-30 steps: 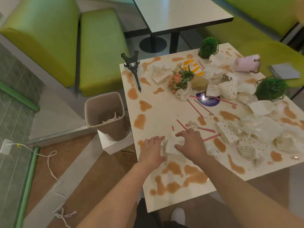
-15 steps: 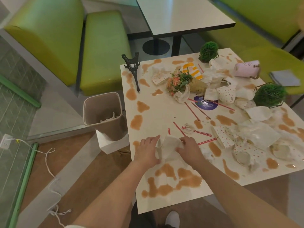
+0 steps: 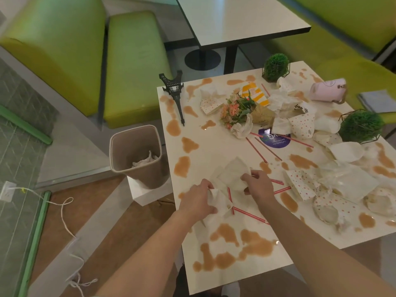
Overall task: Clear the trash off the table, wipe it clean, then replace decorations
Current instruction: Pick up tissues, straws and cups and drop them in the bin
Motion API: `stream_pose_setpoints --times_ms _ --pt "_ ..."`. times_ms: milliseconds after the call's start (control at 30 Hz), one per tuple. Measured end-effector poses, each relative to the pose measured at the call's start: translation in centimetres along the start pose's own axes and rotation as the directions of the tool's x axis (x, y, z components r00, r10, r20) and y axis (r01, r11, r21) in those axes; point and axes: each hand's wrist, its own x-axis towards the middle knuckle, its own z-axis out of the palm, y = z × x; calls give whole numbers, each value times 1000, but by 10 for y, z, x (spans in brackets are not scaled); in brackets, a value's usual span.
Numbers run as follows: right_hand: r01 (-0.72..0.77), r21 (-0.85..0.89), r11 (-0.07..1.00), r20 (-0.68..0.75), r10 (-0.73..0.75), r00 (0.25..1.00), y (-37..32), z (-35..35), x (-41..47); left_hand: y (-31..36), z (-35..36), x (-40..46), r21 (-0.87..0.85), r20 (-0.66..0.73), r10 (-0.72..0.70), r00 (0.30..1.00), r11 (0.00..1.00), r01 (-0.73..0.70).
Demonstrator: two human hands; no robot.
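Observation:
A white table (image 3: 214, 151) is covered in brown spills, crumpled napkins, dotted paper cups and red-striped straws. My left hand (image 3: 198, 200) grips a crumpled white napkin (image 3: 220, 202) near the front left edge. My right hand (image 3: 258, 185) pinches a second white napkin (image 3: 233, 174) just beside it. Red straws (image 3: 248, 214) lie under and between my hands. A beige trash bin (image 3: 132, 155) with paper inside stands on the floor left of the table.
Decorations lie among the trash: a toppled black Eiffel tower (image 3: 174, 93), a flower bouquet (image 3: 240, 108), two green ball plants (image 3: 275, 67) (image 3: 361, 126), a tipped pink cup (image 3: 327, 90). Green benches and a second table (image 3: 240, 20) stand behind.
Both hands gathered white napkins at the front of the table and pulled them slightly apart and up; the camera shifted closer, and straws now show between the hands.

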Motion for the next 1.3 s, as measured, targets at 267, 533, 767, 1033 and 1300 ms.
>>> stream_pose_setpoints --times_ms 267,533,767,1033,1300 --pt "-19 176 984 29 15 999 -32 50 13 -28 -53 16 -271 -37 -115 993 957 101" --pt "-16 150 988 91 2 996 -68 129 21 -99 -120 37 -509 -220 -301 928 847 154" --pt "103 -8 995 149 -100 984 -95 205 22 -176 -168 65 -613 -299 -505 810 752 243" --pt "168 -120 978 192 -143 971 -117 275 21 -214 -186 81 -532 -314 -514 799 792 300" --pt "129 -287 949 359 -18 933 -113 300 26 -210 -188 83 -509 -395 -408 823 843 174"
